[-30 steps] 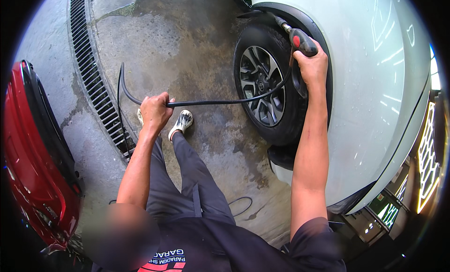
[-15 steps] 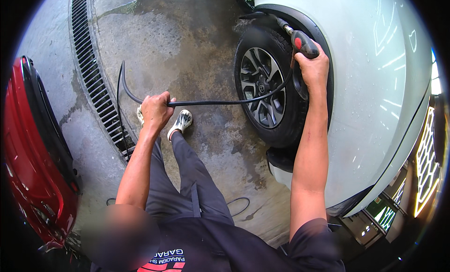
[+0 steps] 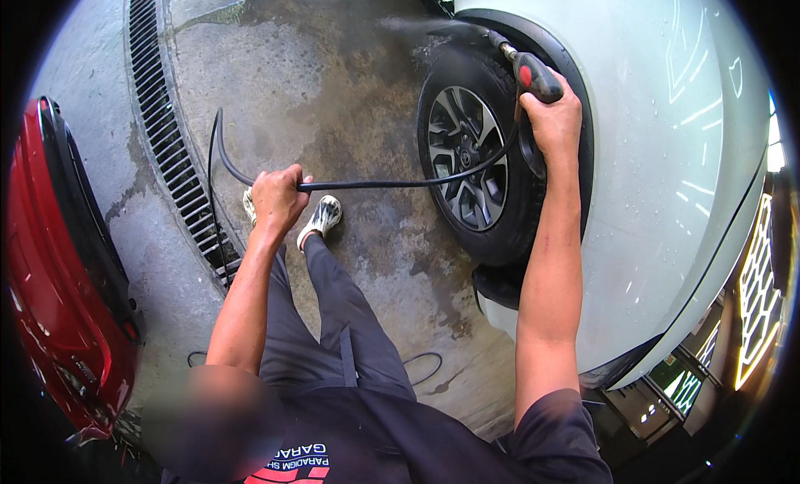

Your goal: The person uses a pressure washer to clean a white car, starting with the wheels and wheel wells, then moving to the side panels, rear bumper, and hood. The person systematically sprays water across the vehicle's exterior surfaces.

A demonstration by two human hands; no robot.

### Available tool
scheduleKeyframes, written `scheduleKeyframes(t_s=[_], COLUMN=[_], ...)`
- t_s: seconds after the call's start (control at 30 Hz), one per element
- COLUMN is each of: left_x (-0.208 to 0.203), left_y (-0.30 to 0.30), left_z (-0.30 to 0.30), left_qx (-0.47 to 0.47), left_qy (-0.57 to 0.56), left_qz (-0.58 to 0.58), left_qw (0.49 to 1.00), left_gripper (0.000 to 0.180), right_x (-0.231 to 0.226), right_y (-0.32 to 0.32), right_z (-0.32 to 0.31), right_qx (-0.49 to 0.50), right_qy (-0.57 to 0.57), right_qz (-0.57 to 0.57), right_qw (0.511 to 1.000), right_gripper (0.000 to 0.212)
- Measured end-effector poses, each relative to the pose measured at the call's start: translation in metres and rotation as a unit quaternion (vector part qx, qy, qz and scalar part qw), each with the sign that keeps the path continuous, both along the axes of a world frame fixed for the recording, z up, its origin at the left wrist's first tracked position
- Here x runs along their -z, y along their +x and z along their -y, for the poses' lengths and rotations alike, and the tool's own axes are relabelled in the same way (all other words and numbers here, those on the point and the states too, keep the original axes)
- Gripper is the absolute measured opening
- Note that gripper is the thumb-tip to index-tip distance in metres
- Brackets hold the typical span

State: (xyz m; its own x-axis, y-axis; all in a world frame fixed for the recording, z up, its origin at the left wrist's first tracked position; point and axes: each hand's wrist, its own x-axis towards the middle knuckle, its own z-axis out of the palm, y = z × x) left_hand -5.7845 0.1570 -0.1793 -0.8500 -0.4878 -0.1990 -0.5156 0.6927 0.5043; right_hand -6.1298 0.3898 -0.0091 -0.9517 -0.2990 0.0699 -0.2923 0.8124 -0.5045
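Observation:
My right hand [image 3: 553,110] is closed around the grip of a black pressure washer gun [image 3: 536,78] with a red patch on its side. The gun's nozzle points leftward across the top of a car wheel [image 3: 468,155], close under the wheel arch. A thin whitish spray [image 3: 417,24] streams out past the tyre. In my left hand [image 3: 280,202], a black hose [image 3: 375,184] is gripped in a fist. It runs taut to the right, curves up in front of the wheel to the gun, and loops behind my left hand toward the floor.
A pale car [image 3: 658,150] with water drops stands on my right. On the left is the rear of a red car [image 3: 67,300]. A metal drain grate [image 3: 158,109] crosses the wet concrete floor [image 3: 333,84]. More hose [image 3: 429,367] lies coiled behind my legs.
Whitish spray now shows leaving the nozzle, where none was plain before. The gun has shifted very slightly; my left hand and the hose stay in place.

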Motion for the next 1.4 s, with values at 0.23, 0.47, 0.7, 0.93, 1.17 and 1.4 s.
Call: scheduleKeyframes(t_s=[0.23,0.47,0.7,0.93,1.17,1.4], left_x=[0.004,0.032,0.037,0.027,0.025,0.024], left_y=[-0.004,-0.008,-0.017,-0.017,-0.011,-0.014], left_z=[-0.003,-0.002,-0.005,-0.003,0.000,0.005], left_qx=[0.001,0.017,0.032,0.023,0.017,0.018], left_qy=[-0.014,-0.029,-0.040,-0.037,-0.015,-0.024], left_qz=[0.015,0.014,0.027,0.033,0.029,0.028], left_qw=[1.000,0.999,0.998,0.999,0.999,0.999], left_gripper=[0.033,0.035,0.031,0.031,0.032,0.033], right_x=[0.018,0.046,0.043,0.039,0.027,0.024], right_y=[0.010,0.026,0.033,0.026,0.011,0.003], right_z=[-0.014,-0.031,-0.038,-0.046,-0.046,-0.040], right_qx=[0.032,0.040,0.054,0.074,0.069,0.053], right_qy=[-0.030,-0.076,-0.079,-0.077,-0.070,-0.075], right_qz=[0.001,-0.056,-0.053,-0.040,0.003,0.002], right_qw=[0.999,0.995,0.994,0.993,0.995,0.996], right_gripper=[0.053,0.049,0.047,0.043,0.037,0.023])
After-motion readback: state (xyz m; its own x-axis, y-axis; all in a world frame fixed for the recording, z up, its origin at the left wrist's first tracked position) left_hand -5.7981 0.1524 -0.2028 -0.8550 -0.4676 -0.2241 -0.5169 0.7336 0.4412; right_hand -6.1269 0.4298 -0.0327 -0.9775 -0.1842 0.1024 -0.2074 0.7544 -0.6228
